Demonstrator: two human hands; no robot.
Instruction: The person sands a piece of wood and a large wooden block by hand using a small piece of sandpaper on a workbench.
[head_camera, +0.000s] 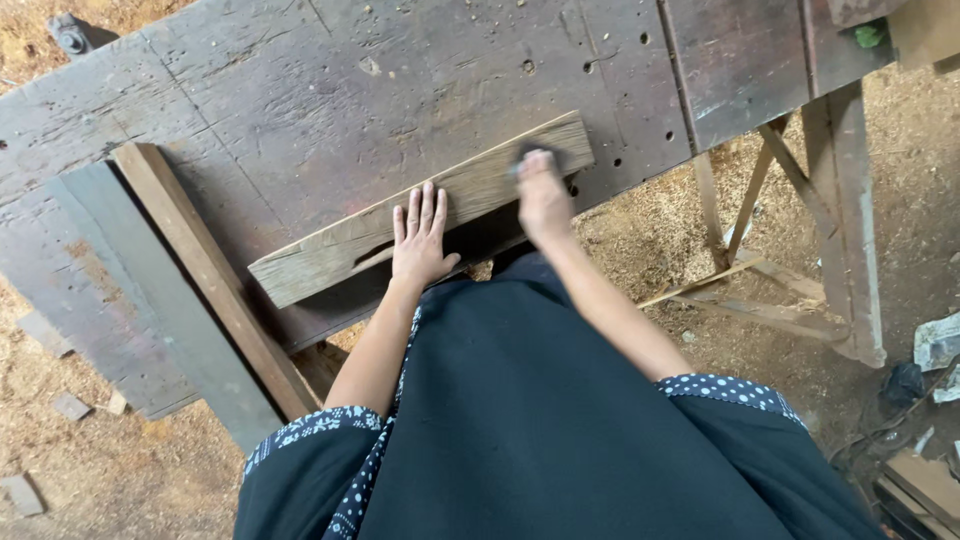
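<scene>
Two hands on plank (420, 215) | plank: flat, diagonal across bench (300, 90), near its front edge | left hand (420, 240): fingers together, pressed flat mid-plank | right hand (543, 195): closed over dark pad (535, 153) near plank's right end | bare plank left of left hand.

The right hand (543, 196) is blurred, and the small dark thing (538, 153) under its fingertips is too smeared to name; it may be a sanding pad. Whether the fingers grip it or only press on it cannot be told. The dark apron (560, 420) hides the near edge of the workbench (300, 90) and the ground below. The bench runs out of the picture at the top. A green object (868, 35) near the top right corner is too small to identify.
</scene>
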